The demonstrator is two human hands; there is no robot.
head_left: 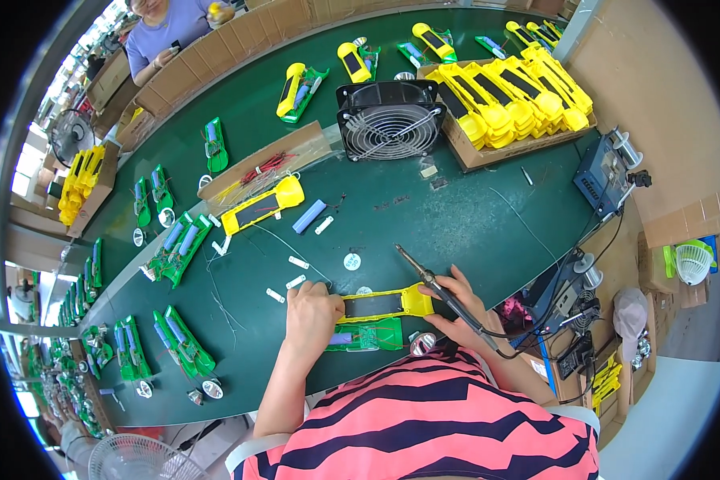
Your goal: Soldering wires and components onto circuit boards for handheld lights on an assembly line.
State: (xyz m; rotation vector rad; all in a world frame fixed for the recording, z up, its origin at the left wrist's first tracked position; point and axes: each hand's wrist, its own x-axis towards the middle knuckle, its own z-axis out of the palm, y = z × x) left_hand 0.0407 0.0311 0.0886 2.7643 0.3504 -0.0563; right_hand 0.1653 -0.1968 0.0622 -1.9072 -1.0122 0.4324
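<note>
A yellow plastic flashlight housing with a dark panel point(376, 306) lies crosswise before me. My left hand point(312, 316) is closed on its left end. A soldering iron point(448, 298) sits in the grip of my right hand point(462, 302), tip pointing up and left above the table. Fingers of that hand also touch the housing's wider right end. Just below, a green housing point(380, 334) holds a blue battery cell point(340, 338) and thin wires. A round silver reflector point(422, 344) lies at its right end, close to my body.
Small white strips point(298, 262), a loose blue cell point(309, 216) and another yellow housing point(262, 205) lie ahead. A black fan point(390, 120) stands beyond, beside a box of yellow housings point(510, 150). Green assemblies point(184, 342) line the left. A blue soldering station point(604, 178) stands right.
</note>
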